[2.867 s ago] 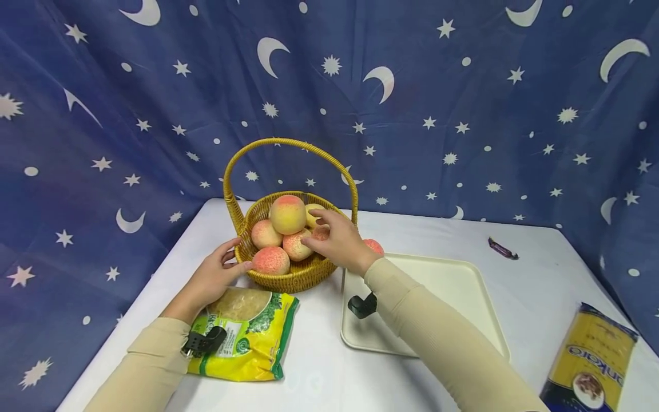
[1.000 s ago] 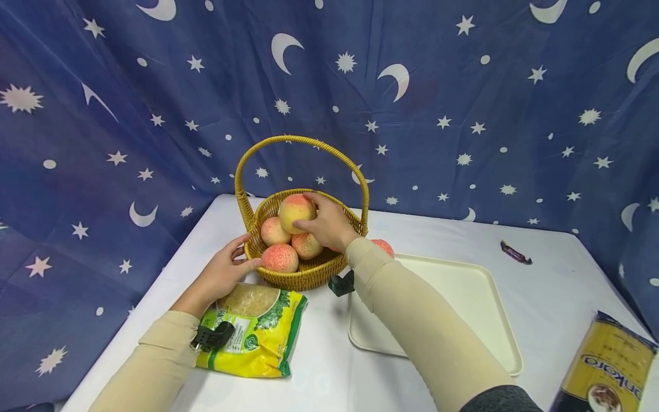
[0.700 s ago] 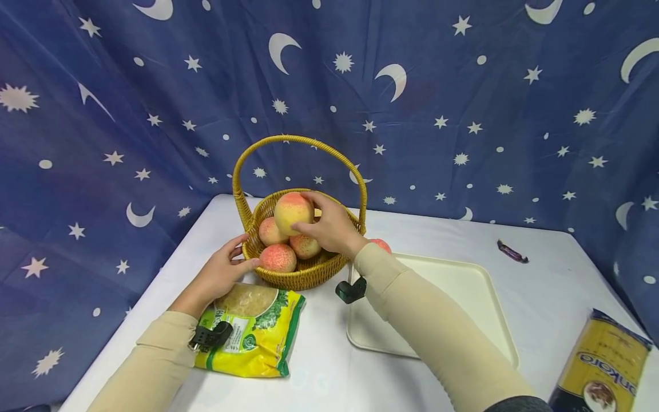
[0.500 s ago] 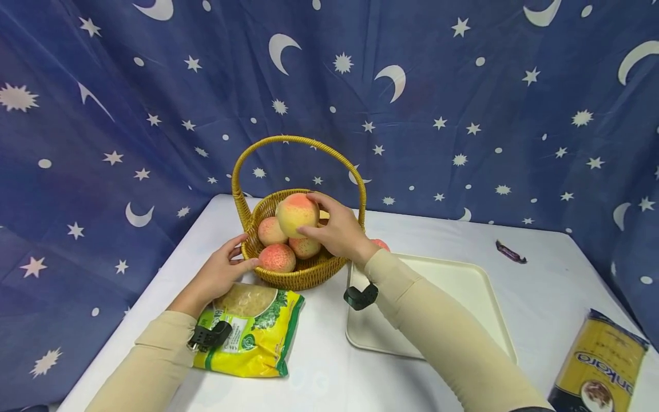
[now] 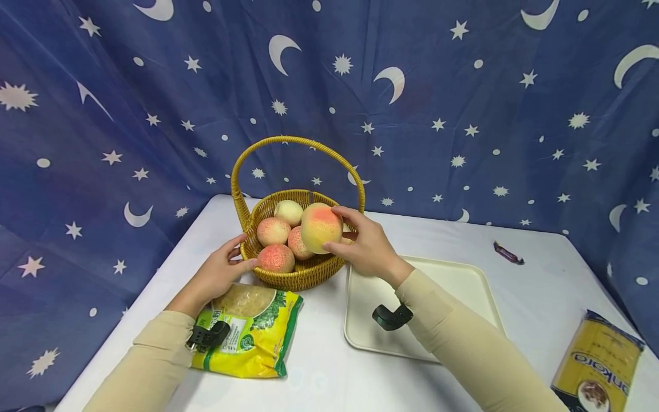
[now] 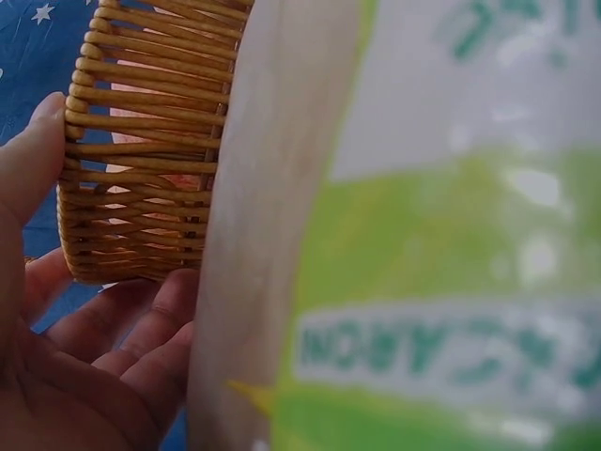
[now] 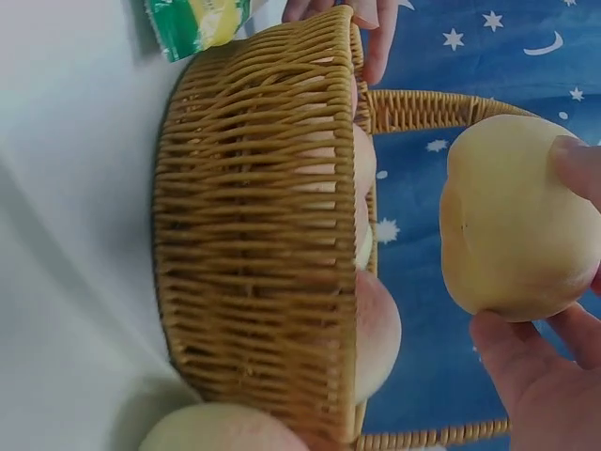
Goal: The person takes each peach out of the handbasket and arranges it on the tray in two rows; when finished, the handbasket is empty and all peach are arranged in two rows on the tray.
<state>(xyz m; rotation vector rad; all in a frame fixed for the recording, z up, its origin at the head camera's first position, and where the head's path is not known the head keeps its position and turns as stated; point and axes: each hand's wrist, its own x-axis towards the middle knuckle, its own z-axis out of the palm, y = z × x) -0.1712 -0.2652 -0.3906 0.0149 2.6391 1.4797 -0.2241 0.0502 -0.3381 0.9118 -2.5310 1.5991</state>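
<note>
A person in beige sleeves lifts a yellow peach with a red blush [image 5: 321,229] above the right side of a woven wicker basket [image 5: 294,281], the fruit clear of the rim in the right wrist view. The right hand [image 5: 368,247] has it in a narrow grip, thumb on one side and fingers on the other. The left hand [image 5: 218,274] braces the basket's left end, its grip wide, with thumb and fingers spread against the rim and woven wall.

Inside the basket sit more peaches: a pale yellow peach [image 5: 288,212] at the back, a pink speckled peach [image 5: 273,232] at left, a redder peach [image 5: 276,258] at front left beside the left thumb, and a peach [image 5: 297,244] partly hidden behind the raised fruit. A blushed peach [image 7: 378,338] rises over the rim at the right end, while another peach [image 7: 221,432] lies outside the basket. The tall arched handle [image 5: 296,139] stands upright.

Below the left wrist, a yellow-and-green food packet [image 5: 259,349] lies on the white-covered bench [image 5: 319,349]. A cream tray [image 5: 453,277] rests under the right forearm. Farther right are a small purple-wrapped candy [image 5: 508,253] and a yellow-and-dark-blue packet [image 5: 599,363]. A blue curtain [image 5: 412,154] printed with white moons and stars hangs behind.
</note>
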